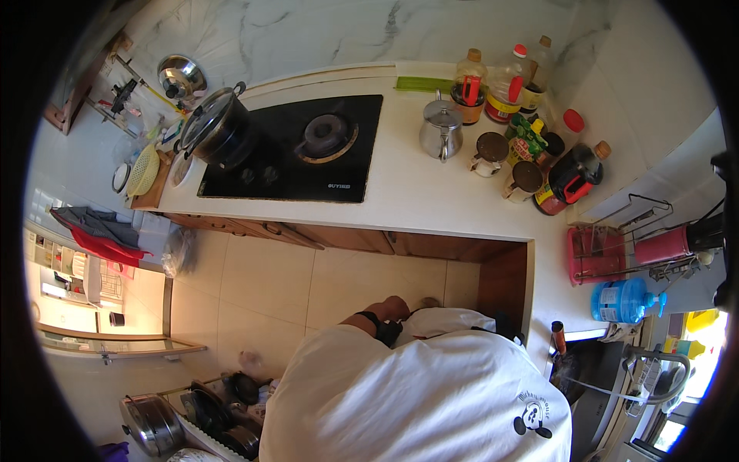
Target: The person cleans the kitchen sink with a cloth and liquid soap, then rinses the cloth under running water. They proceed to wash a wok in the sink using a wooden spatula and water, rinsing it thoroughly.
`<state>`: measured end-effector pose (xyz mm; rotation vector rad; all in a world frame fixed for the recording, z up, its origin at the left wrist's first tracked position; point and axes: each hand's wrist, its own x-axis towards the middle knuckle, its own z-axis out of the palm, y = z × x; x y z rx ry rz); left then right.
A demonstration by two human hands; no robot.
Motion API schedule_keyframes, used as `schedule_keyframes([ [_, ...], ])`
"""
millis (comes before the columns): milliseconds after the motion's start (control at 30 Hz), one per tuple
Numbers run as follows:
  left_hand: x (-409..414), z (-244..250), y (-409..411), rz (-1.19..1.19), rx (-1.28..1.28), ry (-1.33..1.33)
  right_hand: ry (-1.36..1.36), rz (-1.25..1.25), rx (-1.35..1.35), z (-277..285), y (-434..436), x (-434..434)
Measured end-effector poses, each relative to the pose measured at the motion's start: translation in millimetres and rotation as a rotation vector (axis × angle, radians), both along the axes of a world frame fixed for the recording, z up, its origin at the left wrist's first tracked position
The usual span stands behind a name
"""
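Below me is a white T-shirt (404, 404) with a small cartoon print. My left hand (395, 307) shows beyond its edge, low over the tiled floor, with a black watch or band (387, 330) at the wrist. Its fingers are too small and dark to make out, so any grip is unclear. My right hand is out of view. Past the hand run wooden cabinet fronts (358, 234) under a white countertop (398, 213). On the counter is a black gas hob (288, 150); a dark lidded pot (222, 136) stands at its left end.
A steel kettle (441, 136), lidded jars (491, 151) and sauce bottles (571, 179) crowd the counter's right corner. At right, water runs from a tap (672, 398) into a wok (577, 375) in the sink. Pans (211, 407) and a steel pot (153, 424) sit at lower left.
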<state>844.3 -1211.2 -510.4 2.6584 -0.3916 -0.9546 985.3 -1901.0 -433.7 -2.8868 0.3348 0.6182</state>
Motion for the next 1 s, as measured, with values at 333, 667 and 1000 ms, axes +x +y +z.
schedule_keyframes([
  [333,8.4,-14.6,11.5,0.119,-0.099,0.083,-0.089,0.019,0.073,-6.3,-17.1,-37.9],
  [667,25.6,-40.8,31.6,0.594,-0.355,0.288,-0.114,-0.318,0.078,20.9,21.8,-34.2],
  [1000,87.1,-12.0,36.9,0.553,-0.361,0.365,-0.167,-0.390,0.045,19.6,25.3,-46.3],
])
